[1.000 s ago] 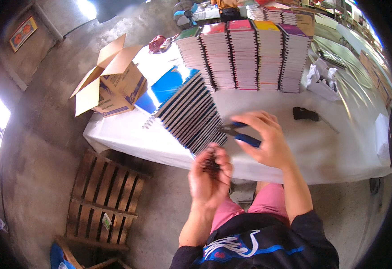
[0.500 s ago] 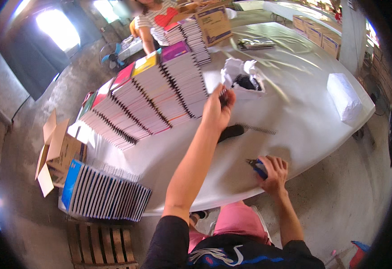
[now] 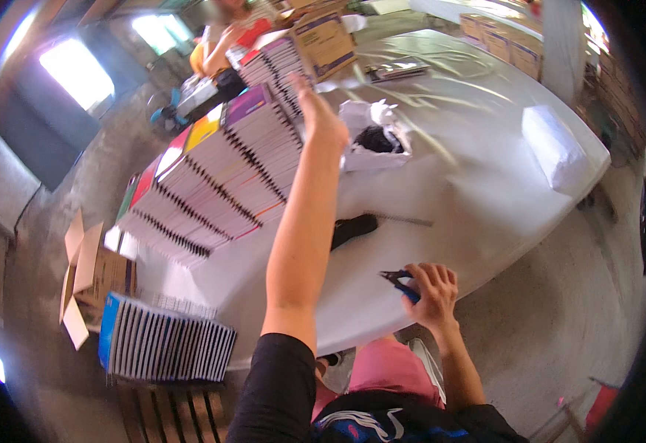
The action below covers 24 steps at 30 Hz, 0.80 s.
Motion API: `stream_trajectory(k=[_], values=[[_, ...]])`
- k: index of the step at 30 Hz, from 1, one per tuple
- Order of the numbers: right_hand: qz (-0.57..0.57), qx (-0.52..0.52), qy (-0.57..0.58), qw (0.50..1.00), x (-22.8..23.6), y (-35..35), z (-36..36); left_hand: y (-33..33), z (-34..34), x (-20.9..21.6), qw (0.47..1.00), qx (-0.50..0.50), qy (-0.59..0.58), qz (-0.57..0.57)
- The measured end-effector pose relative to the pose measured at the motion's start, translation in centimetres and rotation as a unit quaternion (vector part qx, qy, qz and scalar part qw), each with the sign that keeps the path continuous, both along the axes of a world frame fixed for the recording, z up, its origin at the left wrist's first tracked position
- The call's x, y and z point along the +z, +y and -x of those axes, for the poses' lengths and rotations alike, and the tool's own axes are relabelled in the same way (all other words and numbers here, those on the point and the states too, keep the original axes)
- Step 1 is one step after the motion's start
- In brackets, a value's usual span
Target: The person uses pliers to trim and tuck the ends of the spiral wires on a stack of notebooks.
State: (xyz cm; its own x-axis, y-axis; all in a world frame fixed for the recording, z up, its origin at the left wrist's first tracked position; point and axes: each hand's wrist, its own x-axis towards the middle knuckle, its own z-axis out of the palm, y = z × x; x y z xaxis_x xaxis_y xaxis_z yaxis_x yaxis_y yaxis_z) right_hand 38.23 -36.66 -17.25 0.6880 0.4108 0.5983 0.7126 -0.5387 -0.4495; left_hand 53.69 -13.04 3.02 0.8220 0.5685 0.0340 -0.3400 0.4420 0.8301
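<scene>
Basically, right hand (image 3: 432, 289) is closed around small blue-handled pliers (image 3: 400, 283) at the near edge of the white worktop (image 3: 485, 207), dark jaws poking out to the person's left, handles buried in the palm. They look light, rigid and metal with grippy plastic sleeves; best held by the handles, which is how they're held now, tips kept clear of the plastic sheet on the worktop. Left hand (image 3: 321, 118) is stretched far forward, fingers loosely open and holding nothing I can make out, hovering at the near corner of the spiral notebook stacks (image 3: 219, 184) and just beside the crumpled white bag (image 3: 374, 136) with something dark inside; I can't tell whether it touches either. The notebooks are coil-bound, white page edges, covers in purple, yellow, red and green, leaning in slanted rows across the left half of the worktop. Judging by looks: each one light and semi-stiff, a whole stack heavy and prone to sliding or fanning; grab by the coil spine side or clamp both faces, not by loose page edges. More notebooks stand on edge on a wooden pallet (image 3: 168, 406) below, blue cover at the end (image 3: 164, 343). Open cardboard box (image 3: 90, 273) on the floor beside them. A dark flat object (image 3: 354, 229) lies mid-worktop, unidentifiable. Another person (image 3: 223, 37) sits at the far end.
</scene>
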Motion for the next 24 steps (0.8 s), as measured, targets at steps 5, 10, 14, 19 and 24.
stream_trajectory(k=[5,10,14,19,24], values=[[0.06,-0.016,-0.005,0.998,-0.4,0.2,0.2,-4.7,18.4,0.1,0.955,-0.02,-0.168,-0.244],[-0.002,-0.011,0.042,0.999,-0.8,0.8,0.0,-4.3,40.8,-0.8,0.59,0.36,-0.335,-0.64],[-0.162,0.142,0.168,0.962,6.7,7.7,5.6,-1.6,51.3,-1.2,0.6,0.656,-0.134,-0.438],[-0.085,0.4,-0.002,0.913,16.6,16.5,16.3,3.5,53.4,-2.1,0.657,0.599,0.065,-0.454],[-0.092,0.438,-0.088,0.89,21.2,20.5,21.4,5.8,53.8,-0.9,0.585,0.59,0.159,-0.533]])
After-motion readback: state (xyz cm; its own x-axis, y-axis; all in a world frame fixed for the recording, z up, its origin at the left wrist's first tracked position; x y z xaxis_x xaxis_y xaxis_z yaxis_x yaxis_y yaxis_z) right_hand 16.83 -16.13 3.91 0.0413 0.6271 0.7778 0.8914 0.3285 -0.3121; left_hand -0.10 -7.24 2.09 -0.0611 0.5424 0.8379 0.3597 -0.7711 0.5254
